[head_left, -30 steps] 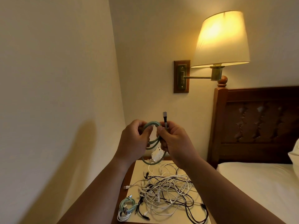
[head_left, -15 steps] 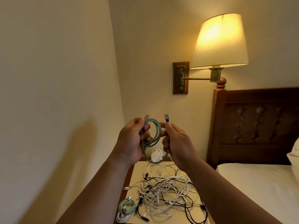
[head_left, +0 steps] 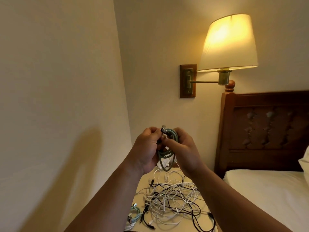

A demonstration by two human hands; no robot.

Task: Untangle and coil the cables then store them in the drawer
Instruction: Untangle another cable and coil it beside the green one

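A lit wall lamp [head_left: 229, 42] with a cream shade hung on a brass arm [head_left: 204, 81] from a wooden wall plate [head_left: 188, 80] fixed to the pale back wall [head_left: 158, 47]. Below it to the right stood a dark carved headboard [head_left: 267, 131], its corner post topped by a round finial [head_left: 230, 84], with a white-sheeted bed [head_left: 267, 190] and the edge of a white pillow [head_left: 305, 161] in front. A soft shadow [head_left: 83, 164] fell across the side wall [head_left: 58, 72] on the left

the green cable [head_left: 168, 152] looks braided and matt with a shiny metal plug [head_left: 163, 129]. headboard [head_left: 267, 131] is dark polished wood, lampshade [head_left: 229, 42] cloth, lamp arm [head_left: 204, 81] dull brass, bedsheet [head_left: 270, 191] plain white cloth.
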